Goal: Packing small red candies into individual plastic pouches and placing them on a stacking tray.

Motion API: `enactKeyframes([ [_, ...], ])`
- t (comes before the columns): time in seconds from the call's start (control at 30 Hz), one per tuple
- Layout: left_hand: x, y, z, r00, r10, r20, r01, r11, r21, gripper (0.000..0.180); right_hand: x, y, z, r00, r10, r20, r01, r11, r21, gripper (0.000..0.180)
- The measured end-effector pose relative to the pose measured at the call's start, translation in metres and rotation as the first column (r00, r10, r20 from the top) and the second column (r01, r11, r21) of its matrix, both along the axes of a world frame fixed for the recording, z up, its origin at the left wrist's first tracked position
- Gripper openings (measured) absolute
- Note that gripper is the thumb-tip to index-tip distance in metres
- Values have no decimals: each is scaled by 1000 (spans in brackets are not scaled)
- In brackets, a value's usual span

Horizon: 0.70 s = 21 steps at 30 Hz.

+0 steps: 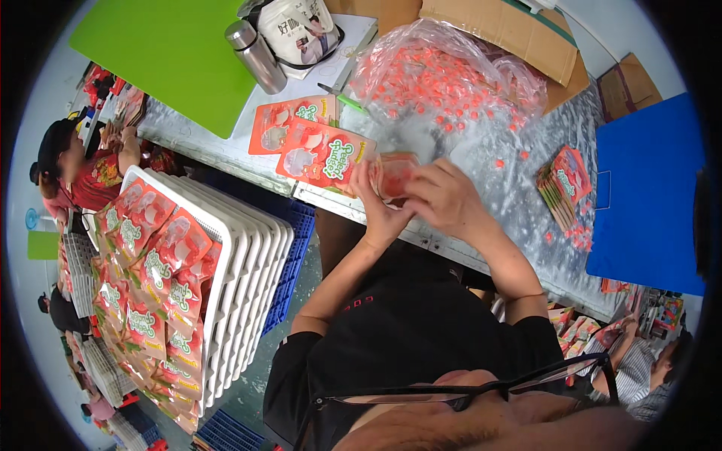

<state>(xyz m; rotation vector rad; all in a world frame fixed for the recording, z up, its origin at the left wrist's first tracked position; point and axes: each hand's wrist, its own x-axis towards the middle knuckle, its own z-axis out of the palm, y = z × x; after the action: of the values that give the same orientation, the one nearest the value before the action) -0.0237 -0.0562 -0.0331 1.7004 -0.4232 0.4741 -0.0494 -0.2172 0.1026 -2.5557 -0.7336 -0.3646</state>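
Observation:
In front of my body, at the near edge of the table, both hands are on a red-and-tan pouch (396, 174). My left hand (376, 207) grips its left side, fingers behind and thumb in front. My right hand (447, 197) is closed at the pouch's right side with bent fingers; its fingertips are partly hidden. Flat printed red pouches (322, 159) lie overlapping just left of my hands. Beyond them, a heap of small red wrapped pieces (444, 75) spills from a clear plastic bag (376, 56).
White stacked trays (244, 248) heaped with filled-looking pouches (150, 278) stand at my left. A small stack of pouches (558, 192) is on the table to the right, beside a blue panel (650, 195). A steel flask (257, 59), green-handled tool (350, 101) and cardboard box (500, 34) sit farther back.

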Motion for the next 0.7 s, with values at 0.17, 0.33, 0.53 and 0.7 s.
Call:
enactKeyframes([
  [0.17,4,45,-6,976,-208,-64,197,970,-145,160,-7,-14,-14,991,65,113,-72,996,57,25],
  [0.33,35,64,10,718,-585,-377,592,798,-113,131,-4,-17,-4,987,121,103,-121,993,-10,31],
  [0.53,28,57,22,628,-620,-471,589,774,-232,105,-11,15,22,988,151,-24,-152,951,-270,28],
  [0.7,18,49,11,629,-674,-387,620,736,-272,87,23,21,-4,921,287,-263,-360,885,-294,18],
])
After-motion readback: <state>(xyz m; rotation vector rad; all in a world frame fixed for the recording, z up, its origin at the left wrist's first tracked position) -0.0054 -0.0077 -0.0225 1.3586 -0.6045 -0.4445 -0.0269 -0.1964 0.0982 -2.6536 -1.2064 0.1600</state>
